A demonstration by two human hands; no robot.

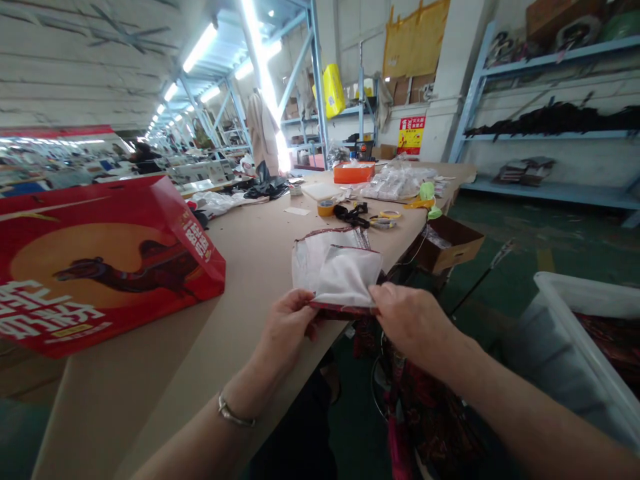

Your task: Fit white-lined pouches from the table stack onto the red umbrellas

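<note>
A white fabric piece with a dark red patterned edge [349, 275] is stretched between my two hands, just over the near edge of the table. My left hand [289, 325] pinches its lower left corner. On the other side, my right hand [407, 313] grips the lower right corner between thumb and fingers. Under and behind the held piece lies a stack of similar white pieces with dark red edges [303, 259]. Part of that stack is hidden by the held piece.
A big red box with a camel picture [125, 260] stands at the left. Beyond the stack lie a tape roll [326, 208], scissors [387, 217], an orange box [354, 173] and clear plastic bags [400, 179]. A cardboard box [453, 243] and a white bin [565, 287] stand at the right.
</note>
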